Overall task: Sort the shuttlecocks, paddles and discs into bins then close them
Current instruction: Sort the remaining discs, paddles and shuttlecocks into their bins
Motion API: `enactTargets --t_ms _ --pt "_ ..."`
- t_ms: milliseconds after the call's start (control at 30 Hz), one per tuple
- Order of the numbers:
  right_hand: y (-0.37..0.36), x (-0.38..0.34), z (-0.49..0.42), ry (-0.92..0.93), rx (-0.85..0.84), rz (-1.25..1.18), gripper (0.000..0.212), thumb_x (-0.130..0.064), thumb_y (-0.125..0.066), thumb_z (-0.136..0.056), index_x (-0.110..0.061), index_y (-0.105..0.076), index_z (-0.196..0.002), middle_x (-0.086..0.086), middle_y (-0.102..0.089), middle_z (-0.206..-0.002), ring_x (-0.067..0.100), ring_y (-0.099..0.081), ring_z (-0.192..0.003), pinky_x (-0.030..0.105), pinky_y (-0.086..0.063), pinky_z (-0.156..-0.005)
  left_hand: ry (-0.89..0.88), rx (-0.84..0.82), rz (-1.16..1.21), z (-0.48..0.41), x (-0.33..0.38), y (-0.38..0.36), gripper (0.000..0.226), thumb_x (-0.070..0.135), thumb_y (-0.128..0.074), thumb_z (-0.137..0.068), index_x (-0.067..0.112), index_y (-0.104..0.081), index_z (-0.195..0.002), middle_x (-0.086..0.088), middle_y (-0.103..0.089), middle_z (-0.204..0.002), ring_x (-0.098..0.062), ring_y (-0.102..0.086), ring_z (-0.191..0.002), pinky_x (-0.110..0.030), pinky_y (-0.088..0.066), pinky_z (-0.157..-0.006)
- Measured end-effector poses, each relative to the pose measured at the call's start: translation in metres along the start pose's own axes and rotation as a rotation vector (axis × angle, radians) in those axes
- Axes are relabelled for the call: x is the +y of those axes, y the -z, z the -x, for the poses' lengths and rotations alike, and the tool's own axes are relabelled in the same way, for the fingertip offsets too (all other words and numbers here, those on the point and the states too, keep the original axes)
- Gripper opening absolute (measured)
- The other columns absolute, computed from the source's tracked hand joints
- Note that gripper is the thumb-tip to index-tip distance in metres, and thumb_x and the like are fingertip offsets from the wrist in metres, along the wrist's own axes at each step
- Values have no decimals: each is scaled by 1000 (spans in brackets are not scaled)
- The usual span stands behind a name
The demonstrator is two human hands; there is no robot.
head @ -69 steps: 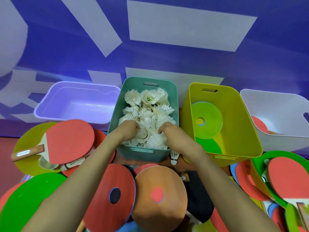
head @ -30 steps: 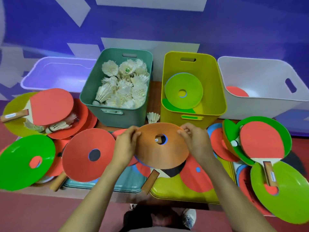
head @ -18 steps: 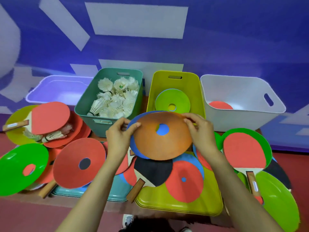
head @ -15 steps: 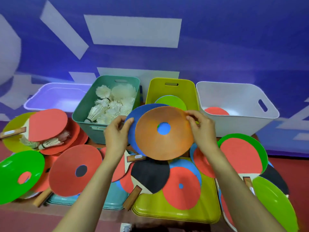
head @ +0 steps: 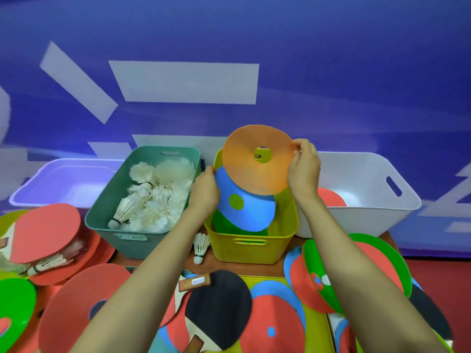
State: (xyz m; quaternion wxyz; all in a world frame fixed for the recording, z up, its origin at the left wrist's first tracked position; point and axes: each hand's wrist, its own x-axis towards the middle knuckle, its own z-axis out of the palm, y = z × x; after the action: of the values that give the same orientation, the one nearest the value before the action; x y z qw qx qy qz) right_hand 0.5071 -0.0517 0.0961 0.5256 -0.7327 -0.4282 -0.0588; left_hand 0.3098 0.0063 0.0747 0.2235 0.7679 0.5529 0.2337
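Note:
My right hand pinches the right edge of an orange disc held tilted above the yellow bin. My left hand grips the left edge of a blue disc that slants down into the same bin, over a green disc. The teal bin to the left is full of white shuttlecocks. One shuttlecock lies on the table between the teal and yellow bins. A black paddle lies near the front.
An empty lilac bin stands far left and a white bin with a red paddle far right. Red and green discs and paddles cover the front, with teal and yellow lids under them. A blue wall rises behind.
Both hands lifted the orange and blue discs off the pile and carried them forward over the yellow bin; the two discs have come apart, blue lower, orange higher.

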Motion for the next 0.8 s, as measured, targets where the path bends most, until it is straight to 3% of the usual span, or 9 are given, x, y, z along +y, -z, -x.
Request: enactTargets --t_ms 133,300,567,667,800 --pt "-38 22 -21 -1 -144 109 33 7 -38 -87 -5 -56 -112 17 -56 -109 35 -54 -94 38 -41 -77 -23 -289 -296 -14 10 -29 25 -4 -36 -89 -5 -52 -107 -26 -59 -113 -42 -56 -106 -45 -43 -81" --pt "-86 63 -28 2 -413 278 34 7 -38 -84 -5 -55 -111 19 -56 -112 38 -55 -99 43 -46 -81 -14 -523 -373 -33 -4 -68 30 -8 -33 -87 -7 -53 -109 -26 -57 -119 -40 -55 -112 -43 -44 -87" --pt "-133 94 -26 142 -776 575 30 -1 -34 -95 -5 -49 -121 19 -55 -121 37 -56 -108 40 -44 -80 -36 -651 -537 -47 -26 -97 35 -4 -37 -90 -4 -52 -121 -23 -51 -128 -37 -51 -119 -40 -43 -95" --pt "-141 88 -28 183 -802 722 28 -3 -34 -96 -4 -51 -118 19 -61 -116 36 -59 -108 40 -47 -80 -56 -667 -568 -48 -28 -104 36 -1 -36 -92 -4 -50 -125 -23 -46 -131 -37 -48 -122 -40 -41 -98" --pt "-144 83 -28 136 -785 745 28 -1 -35 -95 -2 -50 -119 19 -60 -117 37 -58 -109 42 -48 -80 -77 -634 -538 -50 -24 -98 35 0 -39 -90 0 -52 -123 -21 -50 -129 -36 -50 -119 -40 -42 -96"
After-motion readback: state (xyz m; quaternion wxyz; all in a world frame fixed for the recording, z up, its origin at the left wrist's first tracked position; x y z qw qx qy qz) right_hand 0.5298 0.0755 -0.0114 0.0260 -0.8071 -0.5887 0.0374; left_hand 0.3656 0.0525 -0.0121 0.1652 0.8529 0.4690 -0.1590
